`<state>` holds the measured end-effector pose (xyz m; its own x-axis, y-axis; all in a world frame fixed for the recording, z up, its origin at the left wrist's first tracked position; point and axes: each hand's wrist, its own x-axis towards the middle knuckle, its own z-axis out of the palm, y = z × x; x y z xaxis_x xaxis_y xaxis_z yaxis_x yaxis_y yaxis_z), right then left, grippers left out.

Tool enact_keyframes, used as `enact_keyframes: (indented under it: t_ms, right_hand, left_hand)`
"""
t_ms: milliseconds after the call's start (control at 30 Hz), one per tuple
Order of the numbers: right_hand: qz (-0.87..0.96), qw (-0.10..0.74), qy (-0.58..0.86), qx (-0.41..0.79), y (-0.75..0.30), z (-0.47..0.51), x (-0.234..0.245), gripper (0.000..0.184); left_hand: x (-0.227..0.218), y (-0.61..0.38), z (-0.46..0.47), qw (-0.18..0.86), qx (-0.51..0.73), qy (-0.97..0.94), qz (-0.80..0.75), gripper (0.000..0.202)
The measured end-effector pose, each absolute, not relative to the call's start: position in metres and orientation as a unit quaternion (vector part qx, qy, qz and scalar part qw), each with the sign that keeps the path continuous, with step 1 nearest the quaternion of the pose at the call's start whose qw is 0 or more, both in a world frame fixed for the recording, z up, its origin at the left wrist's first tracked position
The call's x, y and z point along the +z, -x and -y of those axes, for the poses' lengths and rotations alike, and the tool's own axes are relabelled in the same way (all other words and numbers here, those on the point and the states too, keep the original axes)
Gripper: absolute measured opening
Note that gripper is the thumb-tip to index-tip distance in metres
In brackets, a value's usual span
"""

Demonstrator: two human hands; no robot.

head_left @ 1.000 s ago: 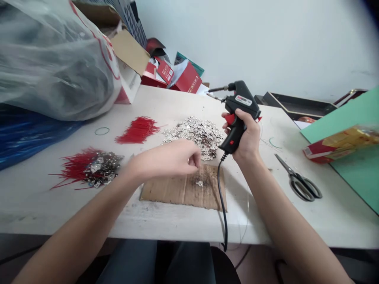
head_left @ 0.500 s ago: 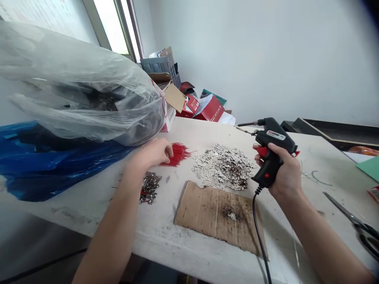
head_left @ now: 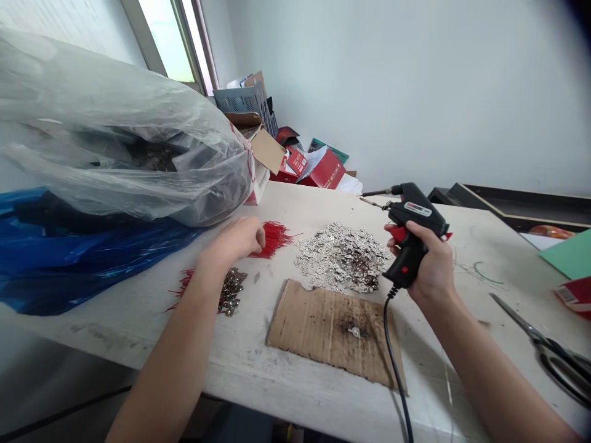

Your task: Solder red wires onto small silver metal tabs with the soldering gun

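My right hand [head_left: 429, 267] grips a black soldering gun [head_left: 409, 231] with a red trigger, its tip pointing left above a heap of small silver metal pieces [head_left: 344, 255]. My left hand [head_left: 235, 241] reaches out to a bundle of thin red wires [head_left: 274, 237], fingers curled at its near end. One small metal piece [head_left: 354, 332] lies on a scorched sheet of cardboard [head_left: 332, 332] in front of me. A second pile of red wires joined to metal pieces [head_left: 221, 290] lies under my left forearm.
A big clear plastic bag [head_left: 120, 147] and a blue bag [head_left: 83, 258] fill the table's left side. Red boxes [head_left: 318, 169] and a grey crate [head_left: 249, 101] sit at the back. Scissors [head_left: 549, 351] lie at the right, near green paper [head_left: 570, 252].
My left hand has left the cardboard and moved up and left to the red wire bundle. The view has swung left. The soldering gun stays held in my right hand.
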<state>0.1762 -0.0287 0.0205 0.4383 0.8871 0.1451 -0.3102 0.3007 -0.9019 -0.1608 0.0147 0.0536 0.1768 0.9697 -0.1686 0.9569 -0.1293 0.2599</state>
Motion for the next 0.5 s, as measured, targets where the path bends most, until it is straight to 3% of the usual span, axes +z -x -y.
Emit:
enact_keyframes:
  t_ms: [500]
  right_hand:
    - [0.358, 0.735, 0.419, 0.394, -0.179, 0.027, 0.019, 0.031]
  left_hand:
    - [0.042, 0.181, -0.032, 0.188, 0.046, -0.764, -0.616, 0.011]
